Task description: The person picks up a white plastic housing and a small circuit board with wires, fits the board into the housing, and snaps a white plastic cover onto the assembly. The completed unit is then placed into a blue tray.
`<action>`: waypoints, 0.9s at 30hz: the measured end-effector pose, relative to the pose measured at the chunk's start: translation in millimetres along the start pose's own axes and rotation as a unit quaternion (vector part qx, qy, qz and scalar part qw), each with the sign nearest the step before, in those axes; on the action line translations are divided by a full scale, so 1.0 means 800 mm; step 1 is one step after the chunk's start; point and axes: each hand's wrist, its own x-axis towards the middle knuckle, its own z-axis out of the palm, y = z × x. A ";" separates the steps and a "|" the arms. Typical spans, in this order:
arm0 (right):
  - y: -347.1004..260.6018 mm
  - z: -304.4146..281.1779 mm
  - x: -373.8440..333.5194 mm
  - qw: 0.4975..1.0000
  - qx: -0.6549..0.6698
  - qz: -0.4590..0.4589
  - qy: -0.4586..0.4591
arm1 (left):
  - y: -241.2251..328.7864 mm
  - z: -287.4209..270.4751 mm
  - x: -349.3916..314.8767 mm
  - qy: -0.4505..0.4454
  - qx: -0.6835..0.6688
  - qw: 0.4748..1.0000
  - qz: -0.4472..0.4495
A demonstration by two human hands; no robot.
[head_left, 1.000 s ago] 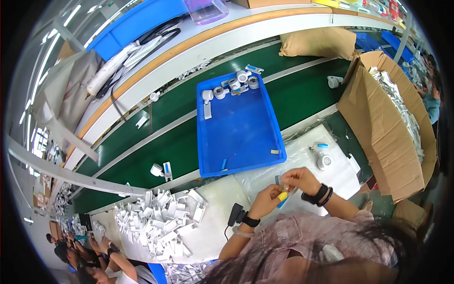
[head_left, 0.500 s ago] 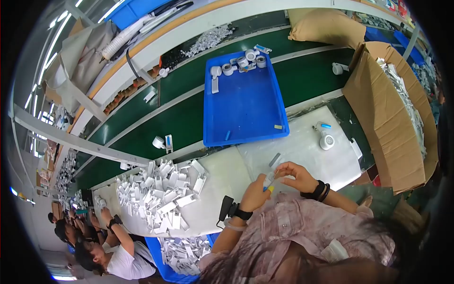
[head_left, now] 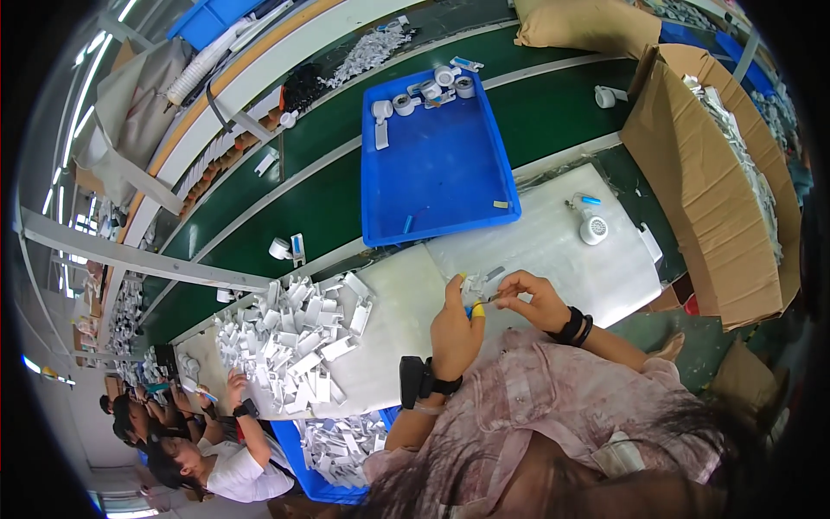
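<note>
My left hand (head_left: 456, 336) is closed around a small white plastic part (head_left: 473, 285), with a bit of blue showing by the thumb. Yellow covers sit on its thumb and one fingertip. The fingers of my right hand (head_left: 538, 304) pinch together right beside that part, at what looks like a thin wire; the hold is too small to make out fully. A grey strip (head_left: 494, 273) shows just beyond the part, and I cannot tell whether it is attached. Farther right, a white round-headed unit (head_left: 594, 229) lies on the pale sheet, with a blue cylinder (head_left: 590, 201) wired to it.
A heap of white plastic casings (head_left: 303, 333) lies to the left, above a blue bin (head_left: 303, 471) of similar pieces. Ahead, a blue tray (head_left: 441, 173) holds several round-headed units on a green conveyor (head_left: 320, 195). A cardboard box (head_left: 692, 199) stands right. A co-worker (head_left: 233, 467) sits left.
My left hand has turned more upright, its fingers pointing away from me. My right hand has closed into a pinch near the white part. The co-worker's hand has shifted toward the heap.
</note>
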 end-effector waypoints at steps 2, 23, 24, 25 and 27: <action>-0.006 0.000 -0.002 0.999 0.026 0.021 -0.031 | 0.006 -0.007 0.002 -0.017 -0.051 0.998 0.042; -0.034 -0.034 0.018 0.937 0.209 0.163 -0.228 | 0.005 -0.036 0.014 -0.161 -0.282 0.946 0.014; -0.037 -0.033 0.017 0.945 0.194 0.168 -0.202 | 0.005 -0.034 0.014 -0.163 -0.267 0.950 0.013; -0.040 -0.029 0.016 0.952 0.178 0.173 -0.178 | 0.002 -0.032 0.012 -0.161 -0.266 0.950 0.011; -0.043 -0.019 0.014 0.975 0.100 0.132 -0.147 | -0.009 -0.023 0.010 -0.131 -0.232 0.964 0.022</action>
